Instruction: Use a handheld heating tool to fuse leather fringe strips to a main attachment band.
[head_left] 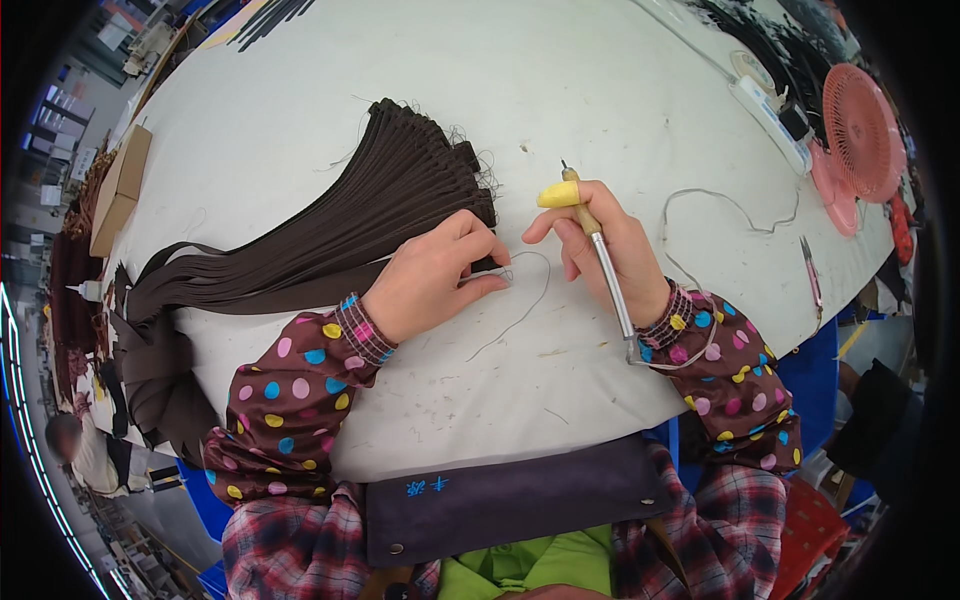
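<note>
Spreading beneath both grips, a wide off-white cloth-covered tabletop (pixel 610 90) gave the work a flat, pale ground. Beyond and leftward of the left grip, a long fanned bundle of dark brown flat fabric strips (pixel 330 210) lay with its frayed ends splayed and its body gathered, an order that probably kept each end separately reachable. Far rightward of the right grip stood a round pink plastic fan (pixel 862 135), perhaps set aside to leave the middle free. The bare left hand (pixel 425 280) bent its thumb and forefinger about the end of a lower strip; whether they clamped it or merely flanked it, I could not tell. Opposite, the bare right hand (pixel 610 235) was closed around a slim pen-shaped tool with a silver metal shaft (pixel 609 278), its dark point aimed up and away, likely to keep it clear of the left fingers. A yellow tubular finger cover (pixel 558 195) sat on the right forefinger, beside the tool's tip end, presumably for protection. Smallest of all, a thin pale looping thread (pixel 549 276) curved from near the left fingertips into the gap between the grips.
</note>
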